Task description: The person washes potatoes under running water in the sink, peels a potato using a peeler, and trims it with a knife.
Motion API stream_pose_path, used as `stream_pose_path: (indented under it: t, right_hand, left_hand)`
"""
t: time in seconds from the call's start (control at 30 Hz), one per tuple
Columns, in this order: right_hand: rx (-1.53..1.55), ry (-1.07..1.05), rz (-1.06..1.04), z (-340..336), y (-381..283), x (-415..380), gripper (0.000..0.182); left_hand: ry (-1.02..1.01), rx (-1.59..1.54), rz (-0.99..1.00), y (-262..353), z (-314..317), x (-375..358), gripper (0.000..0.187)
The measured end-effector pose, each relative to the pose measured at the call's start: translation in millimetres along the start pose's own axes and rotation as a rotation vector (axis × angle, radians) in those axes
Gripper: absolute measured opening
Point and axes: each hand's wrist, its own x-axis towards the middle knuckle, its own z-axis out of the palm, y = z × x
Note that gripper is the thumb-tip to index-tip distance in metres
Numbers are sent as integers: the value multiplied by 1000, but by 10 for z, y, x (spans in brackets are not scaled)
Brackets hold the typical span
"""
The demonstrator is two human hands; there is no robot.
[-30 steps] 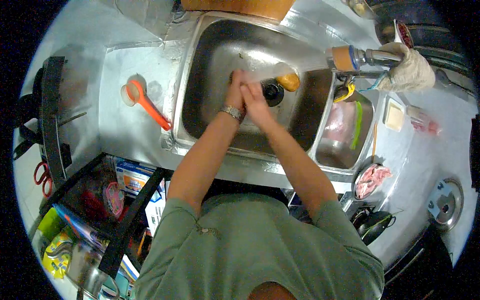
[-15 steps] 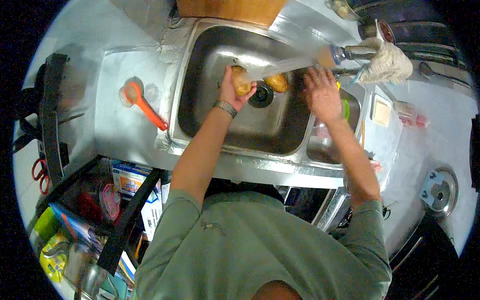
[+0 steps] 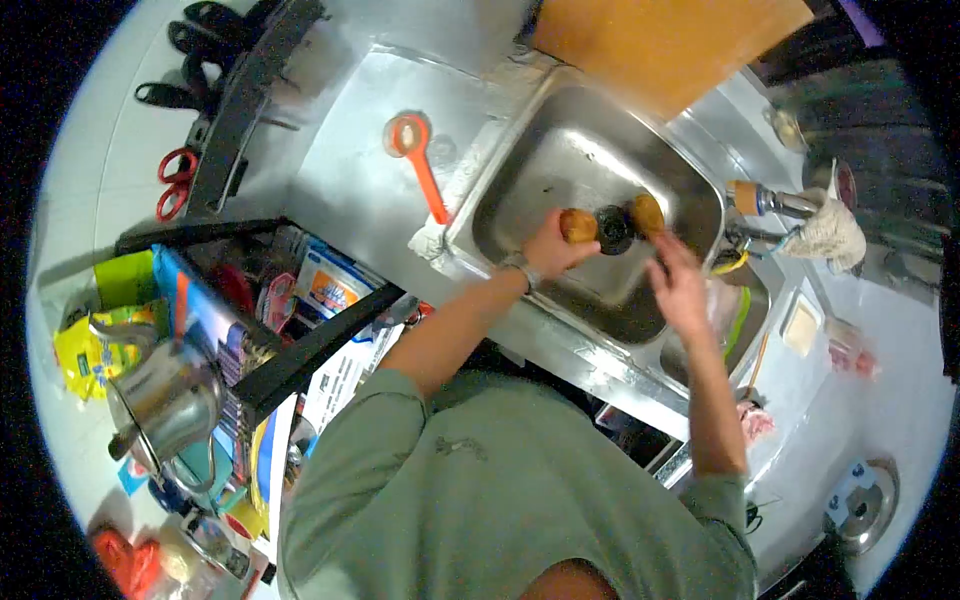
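Observation:
Inside the steel sink (image 3: 530, 180), my left hand (image 3: 548, 250) is closed around a wet brown potato (image 3: 578, 226), just left of the dark drain (image 3: 613, 230). A second potato (image 3: 648, 214) lies on the other side of the drain. Right at its lower edge are the fingertips of my right hand (image 3: 680, 290), which comes in from the right with fingers stretched out and nothing in them. The faucet (image 3: 748, 198) points in over the sink's right rim, and no stream of water shows from it.
An orange peeler-like tool (image 3: 422, 175) lies on the counter left of the sink. A wooden board (image 3: 670, 50) stands behind it. A small side basin (image 3: 755, 300) holds something green-edged. On the right sits a soap dish (image 3: 802, 325); at lower left, a metal kettle (image 3: 175, 400).
The water stream has stopped. My right hand has moved from beside the faucet to the second potato. My left hand still grips its potato, and the view has turned.

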Motion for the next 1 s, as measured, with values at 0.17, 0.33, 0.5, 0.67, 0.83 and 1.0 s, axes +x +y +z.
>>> stream_pose_path:
  t: [0.17,0.33,0.5,0.67,0.83,1.0]
  right_hand:
    - [371,19,-89,413,-1395,844,57]
    - [441,32,-231,964,-2516,1623,77]
    - [93,68,-194,1227,-3062,1973,87]
    - [67,-31,-216,1382,-2921,2258,82]
    - [1557,-303,83,441,-2311,1891,58]
    - [2108,-271,245,-154,-1295,1259,53]
  left_hand:
    - [-138,688,12,92,17,-49,68]
    - [-256,735,-14,117,-27,-272,70]
    - [-297,692,-29,116,-101,-441,72]
    - [-252,568,-61,155,-259,-506,74]
    - [-128,170,-206,367,-487,-573,77]
    - [-108,-412,85,-284,-208,-250,77]
